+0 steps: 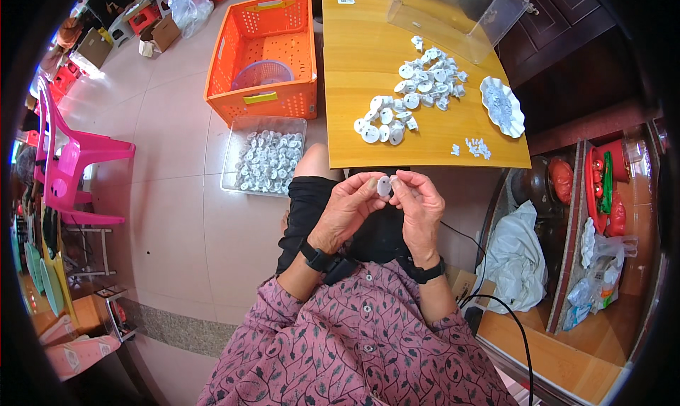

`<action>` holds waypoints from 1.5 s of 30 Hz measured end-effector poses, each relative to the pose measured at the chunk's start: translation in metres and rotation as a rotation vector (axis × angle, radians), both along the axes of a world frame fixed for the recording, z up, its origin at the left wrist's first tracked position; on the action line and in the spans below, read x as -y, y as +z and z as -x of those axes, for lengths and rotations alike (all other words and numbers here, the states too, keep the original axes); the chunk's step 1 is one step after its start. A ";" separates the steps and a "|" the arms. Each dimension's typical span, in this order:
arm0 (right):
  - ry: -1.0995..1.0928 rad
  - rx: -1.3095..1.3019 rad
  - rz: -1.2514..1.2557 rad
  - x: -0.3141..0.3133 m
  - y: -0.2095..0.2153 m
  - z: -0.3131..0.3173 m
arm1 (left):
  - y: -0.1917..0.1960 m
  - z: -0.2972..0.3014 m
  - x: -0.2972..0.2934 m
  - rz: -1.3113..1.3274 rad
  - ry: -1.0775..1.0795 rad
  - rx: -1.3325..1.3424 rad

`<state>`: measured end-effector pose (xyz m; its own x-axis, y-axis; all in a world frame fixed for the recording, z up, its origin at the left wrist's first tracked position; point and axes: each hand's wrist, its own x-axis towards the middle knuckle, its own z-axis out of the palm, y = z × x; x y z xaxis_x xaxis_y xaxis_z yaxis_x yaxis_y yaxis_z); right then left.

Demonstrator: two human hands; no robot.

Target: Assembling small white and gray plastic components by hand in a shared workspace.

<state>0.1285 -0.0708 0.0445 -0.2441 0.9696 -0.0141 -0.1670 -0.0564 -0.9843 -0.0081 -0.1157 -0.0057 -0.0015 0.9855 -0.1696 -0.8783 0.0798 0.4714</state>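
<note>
Above my lap, just off the table's near edge, my left hand [352,206] pinches a small white round plastic part [384,186] with a dark spot on its face. The fingers of my right hand [420,209] are closed in a pinch at that part's right edge; anything tiny between them is too small to name. On the yellow wooden table [347,59] lies a loose pile of similar white plastic parts [425,80]. Tiny white pieces [479,149] lie near the table's front right corner. A white wavy-rimmed dish [517,126] holds small clear pieces.
A clear bin [228,176] full of white parts sits on the floor by my left leg. Behind it stands an orange crate [262,105] with a purple basket [244,73] inside. A clear plastic box [453,16] rests at the table's back. A pink chair [92,147] stands left.
</note>
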 end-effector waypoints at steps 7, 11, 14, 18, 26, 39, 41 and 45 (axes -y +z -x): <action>-0.079 0.264 -0.275 0.005 -0.005 0.005 | 0.000 0.000 -0.001 0.014 0.020 0.019; -0.108 0.397 -0.426 0.007 -0.004 0.007 | 0.001 0.001 0.000 0.013 0.021 0.037; -0.132 0.446 -0.497 0.007 -0.009 0.006 | 0.002 0.002 0.000 -0.003 0.023 0.035; -0.136 0.417 -0.445 0.008 -0.008 0.006 | 0.001 0.004 0.000 -0.012 0.029 0.033; -0.038 0.383 -0.283 0.014 0.004 0.004 | -0.002 0.004 0.001 -0.029 0.029 0.051; -0.096 0.340 -0.403 0.014 0.001 0.011 | -0.002 0.003 0.001 -0.058 0.057 0.054; -0.104 0.320 -0.387 0.014 -0.001 0.013 | -0.002 0.002 0.001 -0.060 0.054 0.057; -0.127 0.315 -0.375 0.015 -0.005 0.013 | -0.003 0.002 0.000 -0.081 0.049 0.050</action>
